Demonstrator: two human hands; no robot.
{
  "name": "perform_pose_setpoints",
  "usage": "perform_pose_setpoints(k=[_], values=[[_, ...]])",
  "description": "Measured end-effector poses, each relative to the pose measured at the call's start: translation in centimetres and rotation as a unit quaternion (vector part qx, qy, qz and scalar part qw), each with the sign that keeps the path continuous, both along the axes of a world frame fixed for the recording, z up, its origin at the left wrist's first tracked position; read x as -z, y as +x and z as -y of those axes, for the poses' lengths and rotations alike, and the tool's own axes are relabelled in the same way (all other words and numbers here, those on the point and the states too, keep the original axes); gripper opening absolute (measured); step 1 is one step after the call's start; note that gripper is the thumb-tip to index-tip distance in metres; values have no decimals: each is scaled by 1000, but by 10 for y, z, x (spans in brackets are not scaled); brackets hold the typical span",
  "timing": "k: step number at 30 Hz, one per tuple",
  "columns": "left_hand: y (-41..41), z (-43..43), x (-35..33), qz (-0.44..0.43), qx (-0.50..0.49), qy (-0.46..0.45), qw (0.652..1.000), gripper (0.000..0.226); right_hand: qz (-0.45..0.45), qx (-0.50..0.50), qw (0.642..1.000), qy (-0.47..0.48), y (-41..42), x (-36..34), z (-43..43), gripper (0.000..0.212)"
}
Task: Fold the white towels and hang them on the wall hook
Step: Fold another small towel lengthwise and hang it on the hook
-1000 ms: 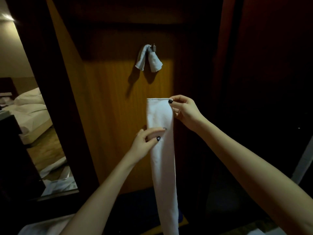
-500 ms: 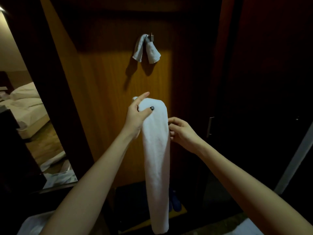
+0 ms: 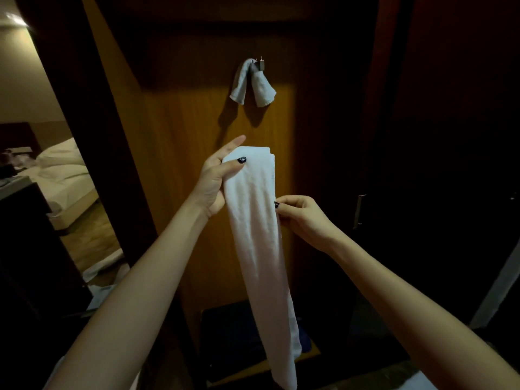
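Left hand (image 3: 216,178): thumb pinches the top of the folded towel (image 3: 259,235), so it hangs straight.
Right hand (image 3: 304,218): fingertips pinch its right edge, probably aligning layers.
Wall hook (image 3: 260,64): one small towel (image 3: 251,84) draped already.

The single head-worn wide-angle camera looked forward and slightly downward from close behind the outstretched left hand (image 3: 213,181) and right hand (image 3: 304,218), squarely facing the nearby wooden wall panel (image 3: 183,136) and its hook (image 3: 260,64), with a bed (image 3: 64,175) glimpsed far left.
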State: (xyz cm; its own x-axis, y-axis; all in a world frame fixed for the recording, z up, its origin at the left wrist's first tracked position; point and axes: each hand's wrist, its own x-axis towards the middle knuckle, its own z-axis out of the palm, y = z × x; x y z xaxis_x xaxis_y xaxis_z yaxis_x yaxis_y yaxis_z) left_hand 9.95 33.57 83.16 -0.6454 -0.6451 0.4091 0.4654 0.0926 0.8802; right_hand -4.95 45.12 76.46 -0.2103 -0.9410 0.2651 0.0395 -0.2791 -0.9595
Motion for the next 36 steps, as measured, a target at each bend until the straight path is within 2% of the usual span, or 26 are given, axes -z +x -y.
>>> perform_pose_setpoints(k=[2, 5, 7, 9, 12, 13, 15, 17, 19, 21, 25, 32, 36], values=[[5, 1, 0, -1, 6, 5, 1000, 45, -15, -29, 999, -2, 5, -4, -3, 38], [10, 4, 3, -3, 17, 10, 1000, 41, -23, -63, 998, -2, 12, -10, -6, 47], [12, 6, 4, -8, 26, 18, 999, 42, -28, -58, 998, -12, 15, -12, -6, 40], [15, 9, 5, -9, 23, 23, 999, 39, -24, -33, 999, -20, 15, -14, -6, 23], [18, 15, 4, -13, 7, 35, 999, 37, -20, 39, 999, -28, 10, -18, -6, 21], [19, 18, 3, -14, 4, 39, 999, 38, -44, 67, 996, -33, 9, -20, -7, 20], [20, 19, 4, -13, -2, 41, 999, 39, -155, 132, 978, -37, 10, -24, -10, 16], [20, 19, 5, -11, -9, 34, 999, 39, -289, 195, 937, -36, 10, -27, -13, 14], [19, 17, 6, -16, -6, 22, 1000, 38, -340, 223, 913, -39, 10, -28, -15, 11], [19, 16, 4, -22, -1, 7, 1000, 37, -329, 222, 916, -56, 10, -28, -17, 10], [18, 12, -3, -17, -6, 0, 1000, 37, -232, 157, 955, -102, 10, -26, -20, 22], [10, 2, -9, 10, -37, -7, 999, 41, -214, 214, 953, -25, 13, -24, -23, 25], [6, -1, -5, 44, -58, -34, 997, 44, -213, 174, 961, -5, 15, -16, -30, 24]])
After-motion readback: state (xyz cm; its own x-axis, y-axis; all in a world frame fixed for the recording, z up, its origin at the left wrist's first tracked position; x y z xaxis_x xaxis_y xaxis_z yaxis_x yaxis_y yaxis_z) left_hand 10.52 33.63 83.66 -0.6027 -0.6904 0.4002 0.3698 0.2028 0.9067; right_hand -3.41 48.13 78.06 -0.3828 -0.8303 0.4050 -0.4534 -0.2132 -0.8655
